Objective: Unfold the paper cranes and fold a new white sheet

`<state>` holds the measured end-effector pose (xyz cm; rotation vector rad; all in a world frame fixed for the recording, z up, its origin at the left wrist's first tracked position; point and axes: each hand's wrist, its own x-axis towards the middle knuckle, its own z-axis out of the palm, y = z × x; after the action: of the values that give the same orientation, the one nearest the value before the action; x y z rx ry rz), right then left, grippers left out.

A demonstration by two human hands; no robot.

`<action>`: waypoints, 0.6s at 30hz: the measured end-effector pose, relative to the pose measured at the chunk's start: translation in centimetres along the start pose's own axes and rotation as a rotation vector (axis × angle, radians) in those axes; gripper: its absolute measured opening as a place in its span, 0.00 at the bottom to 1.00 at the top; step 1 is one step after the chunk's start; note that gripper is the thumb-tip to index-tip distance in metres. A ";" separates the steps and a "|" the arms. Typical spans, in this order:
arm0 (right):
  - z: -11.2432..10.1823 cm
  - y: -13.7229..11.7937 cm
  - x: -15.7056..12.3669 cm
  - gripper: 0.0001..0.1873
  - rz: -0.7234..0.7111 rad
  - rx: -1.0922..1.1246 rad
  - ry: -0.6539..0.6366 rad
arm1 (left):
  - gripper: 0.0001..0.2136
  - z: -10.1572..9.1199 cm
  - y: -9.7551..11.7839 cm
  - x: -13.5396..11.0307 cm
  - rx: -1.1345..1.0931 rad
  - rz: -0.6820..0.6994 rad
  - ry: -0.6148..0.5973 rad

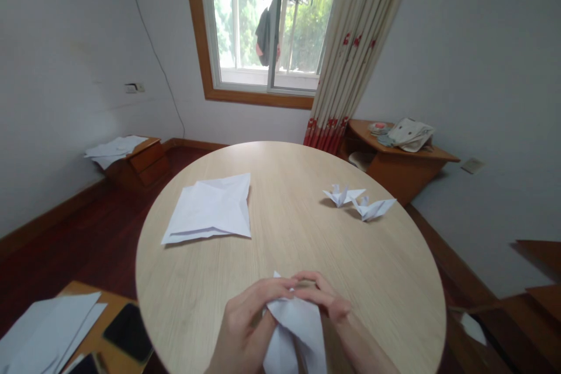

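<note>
The folded paper [304, 320] hangs between both hands at the near edge of the round table [289, 216], probably kept close to the body so its creases stay within easy view. The left hand [249, 317] clamps it, thumb pressed against the near side and fingers over the top, which seems to steady the sheet. The right hand [322, 296] curls over the upper edge, its fingers close together and their tips meeting the left's; its thumb is hidden, so I cannot tell whether it pinches. At the lower left, loose sheets [46, 330] lie beside a dark phone [128, 333], off the tabletop, perhaps to leave working room. Farther in, a paper stack [214, 207] rests flat on the left, likely within reach, while two paper birds [372, 209] stand on the far right, wings spread, apparently set aside where nothing crushes them
</note>
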<state>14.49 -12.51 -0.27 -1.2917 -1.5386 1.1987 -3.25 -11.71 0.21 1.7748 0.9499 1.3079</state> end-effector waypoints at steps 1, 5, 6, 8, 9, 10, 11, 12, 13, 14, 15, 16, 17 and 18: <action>-0.1 0.0 -0.1 0.29 0.000 -0.049 0.019 | 0.10 0.1 0.1 0.0 0.025 -0.001 0.012; 0.0 -0.7 -0.6 0.34 0.032 -0.246 0.086 | 0.13 0.0 0.3 -0.2 0.212 0.081 0.029; 0.1 -0.9 -0.7 0.34 0.026 -0.292 0.106 | 0.14 -0.1 0.3 -0.3 0.258 0.109 0.039; 0.3 -1.2 -0.8 0.31 -0.041 -0.407 0.152 | 0.15 0.0 0.5 -0.4 0.334 0.151 0.072; 0.5 -1.2 -0.8 0.31 -0.095 -0.472 0.161 | 0.16 0.1 0.6 -0.5 0.362 0.161 0.097; 0.6 -1.2 -0.8 0.32 -0.149 -0.541 0.169 | 0.15 0.3 0.7 -0.7 0.383 0.158 0.130; 0.7 -1.1 -0.7 0.33 -0.191 -0.611 0.176 | 0.14 0.5 0.9 -0.8 0.395 0.140 0.172; 0.8 -1.1 -0.7 0.35 -0.224 -0.681 0.186 | 0.14 0.8 1.1 -0.9 0.398 0.111 0.221; 0.8 -1.1 -0.6 0.36 -0.247 -0.745 0.192 | 0.13 1.1 1.3 -1.0 0.393 0.074 0.271; 0.7 -1.2 -0.6 0.38 -0.271 -0.803 0.195 | 0.12 1.3 1.5 -1.1 0.383 0.037 0.316; 0.5 -1.4 -0.6 0.40 -0.302 -0.853 0.192 | 0.11 1.5 1.6 -1.1 0.370 0.000 0.347; 0.3 -1.6 -0.6 0.42 -0.340 -0.890 0.178 | 0.10 1.6 1.8 -1.1 0.356 -0.030 0.361; 0.0 -1.9 -0.6 0.41 -0.380 -0.914 0.155 | 0.10 1.5 1.9 -1.0 0.340 -0.055 0.366; -0.4 -2.2 -0.7 0.38 -0.405 -0.929 0.131 | 0.10 1.4 1.9 -1.0 0.320 -0.073 0.361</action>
<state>14.45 -13.22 1.97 -1.4456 -2.2172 0.0946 -1.82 -13.62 1.16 1.7439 1.4804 1.5263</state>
